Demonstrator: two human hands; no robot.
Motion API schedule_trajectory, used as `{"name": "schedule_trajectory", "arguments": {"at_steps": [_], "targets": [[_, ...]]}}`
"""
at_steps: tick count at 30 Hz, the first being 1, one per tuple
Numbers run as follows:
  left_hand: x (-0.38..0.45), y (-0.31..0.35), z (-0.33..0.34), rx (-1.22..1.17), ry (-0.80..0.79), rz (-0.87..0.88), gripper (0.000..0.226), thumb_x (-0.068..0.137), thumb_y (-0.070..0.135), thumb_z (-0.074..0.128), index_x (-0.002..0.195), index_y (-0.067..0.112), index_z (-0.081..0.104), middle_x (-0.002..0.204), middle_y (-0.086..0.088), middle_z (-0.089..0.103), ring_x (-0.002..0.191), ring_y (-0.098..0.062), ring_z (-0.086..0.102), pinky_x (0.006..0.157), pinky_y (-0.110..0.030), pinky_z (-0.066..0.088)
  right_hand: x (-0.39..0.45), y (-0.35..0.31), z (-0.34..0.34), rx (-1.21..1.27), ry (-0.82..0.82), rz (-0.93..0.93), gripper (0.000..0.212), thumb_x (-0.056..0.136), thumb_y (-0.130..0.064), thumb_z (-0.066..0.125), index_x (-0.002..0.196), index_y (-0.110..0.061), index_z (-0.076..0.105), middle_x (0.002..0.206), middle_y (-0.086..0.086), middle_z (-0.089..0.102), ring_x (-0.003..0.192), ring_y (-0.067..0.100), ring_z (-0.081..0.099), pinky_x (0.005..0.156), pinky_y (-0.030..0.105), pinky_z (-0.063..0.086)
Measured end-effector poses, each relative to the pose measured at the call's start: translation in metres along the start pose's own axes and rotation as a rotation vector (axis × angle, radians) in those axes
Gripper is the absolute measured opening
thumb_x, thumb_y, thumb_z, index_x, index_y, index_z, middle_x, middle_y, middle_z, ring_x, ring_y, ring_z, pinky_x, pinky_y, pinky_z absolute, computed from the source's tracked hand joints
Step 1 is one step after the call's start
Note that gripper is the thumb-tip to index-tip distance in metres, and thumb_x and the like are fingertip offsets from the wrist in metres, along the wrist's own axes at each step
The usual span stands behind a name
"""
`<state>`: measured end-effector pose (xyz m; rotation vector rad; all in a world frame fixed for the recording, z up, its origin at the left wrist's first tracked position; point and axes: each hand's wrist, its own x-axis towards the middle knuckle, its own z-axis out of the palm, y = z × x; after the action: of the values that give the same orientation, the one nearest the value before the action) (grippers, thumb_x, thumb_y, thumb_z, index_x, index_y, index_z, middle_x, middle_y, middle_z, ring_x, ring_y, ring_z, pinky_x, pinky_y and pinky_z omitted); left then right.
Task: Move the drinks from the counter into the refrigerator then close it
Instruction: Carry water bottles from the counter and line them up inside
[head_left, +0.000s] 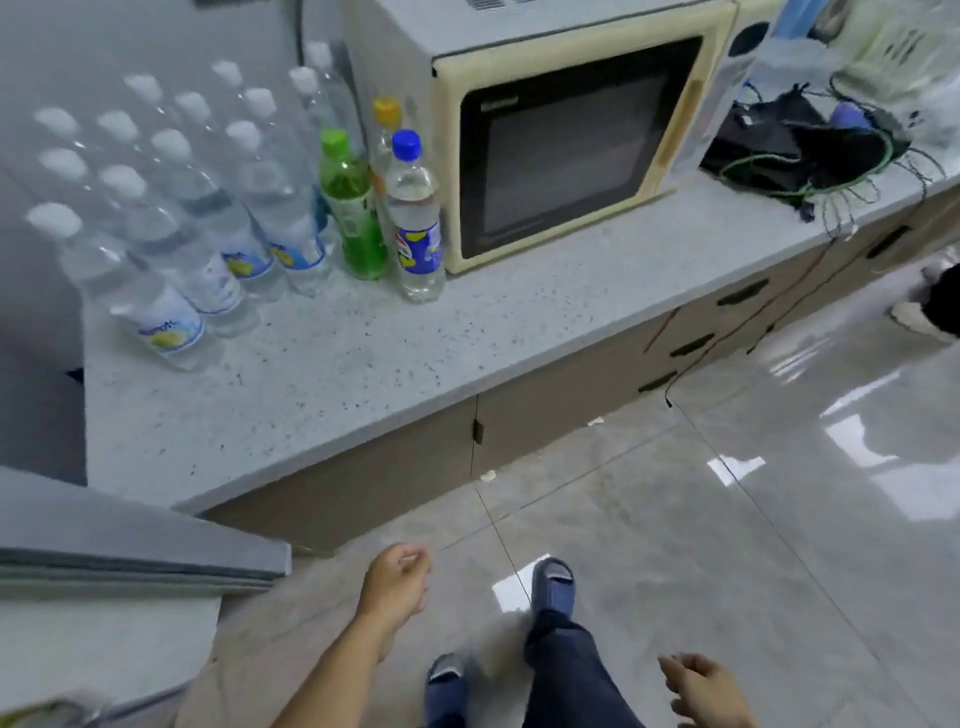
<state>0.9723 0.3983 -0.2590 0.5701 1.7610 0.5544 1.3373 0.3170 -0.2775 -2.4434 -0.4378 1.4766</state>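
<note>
The drinks are located on the counter (363, 364), grouped at its back left portion, immediately left of the microwave (571, 145). A block of clear white-capped water bottles (208, 208) occupies the left of the group. Three odd bottles stand at its right edge: a green bottle (353, 208), a blue-capped bottle (415, 218) just beside the microwave, and an orange-capped bottle (385, 130) behind these two. All bottles stand upright, so each long axis is vertical.

From the left hand (397, 582), the group lies at roughly 11 to 12 o'clock, well apart, beyond the counter's front edge. From the right hand (706, 686), it lies at about 10 o'clock and farther off. The left hand is therefore judged the nearer, and the blue-capped bottle the most exposed, being at the front of the odd three.

Both hands are held low over the floor, fingers loosely curled and part open; nothing is held or touched by either.

A grey appliance top (130, 519), taken to be the refrigerator, lies at about 9 o'clock from the left hand. Whether its door is open cannot be determined.
</note>
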Motion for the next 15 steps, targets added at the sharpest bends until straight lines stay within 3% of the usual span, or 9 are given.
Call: {"name": "schedule_trajectory", "arguments": {"at_steps": [4, 8, 12, 15], "targets": [[0.001, 0.027, 0.004, -0.103, 0.179, -0.027, 0.011, 0.097, 0.023, 0.055, 0.106, 0.02, 0.062, 0.098, -0.006, 0.068, 0.086, -0.021, 0.067, 0.063, -0.025, 0.055, 0.037, -0.096, 0.02, -0.138, -0.151, -0.126, 0.02, 0.088, -0.021, 0.071, 0.087, -0.003, 0.064, 0.063, 0.011, 0.056, 0.053, 0.022, 0.047, 0.051, 0.026, 0.04], [-0.004, 0.058, -0.003, -0.191, 0.304, 0.017, 0.014, 0.098, 0.028, 0.058, 0.109, 0.022, 0.064, 0.098, -0.003, 0.069, 0.086, -0.018, 0.068, 0.06, -0.021, 0.055, 0.03, -0.205, 0.06, -0.235, -0.331, -0.413, 0.011, 0.09, -0.019, 0.07, 0.095, -0.01, 0.066, 0.074, 0.008, 0.066, 0.06, 0.022, 0.056, 0.05, 0.028, 0.045], [-0.008, 0.093, -0.022, -0.348, 0.468, 0.108, 0.012, 0.096, 0.033, 0.06, 0.107, 0.029, 0.065, 0.101, 0.001, 0.071, 0.089, -0.016, 0.07, 0.066, -0.025, 0.057, -0.022, -0.305, 0.103, -0.293, -0.527, -0.754, 0.009, 0.092, -0.022, 0.067, 0.1, -0.017, 0.067, 0.086, 0.005, 0.068, 0.077, 0.019, 0.063, 0.077, 0.04, 0.055], [-0.006, 0.128, -0.048, -0.502, 0.653, 0.188, 0.015, 0.096, 0.028, 0.063, 0.111, 0.031, 0.063, 0.102, -0.003, 0.07, 0.088, -0.019, 0.069, 0.066, -0.027, 0.058, -0.073, -0.365, 0.141, -0.29, -0.648, -0.989, 0.018, 0.091, -0.025, 0.068, 0.109, -0.02, 0.066, 0.091, 0.001, 0.068, 0.078, 0.014, 0.064, 0.078, 0.035, 0.056]]}}
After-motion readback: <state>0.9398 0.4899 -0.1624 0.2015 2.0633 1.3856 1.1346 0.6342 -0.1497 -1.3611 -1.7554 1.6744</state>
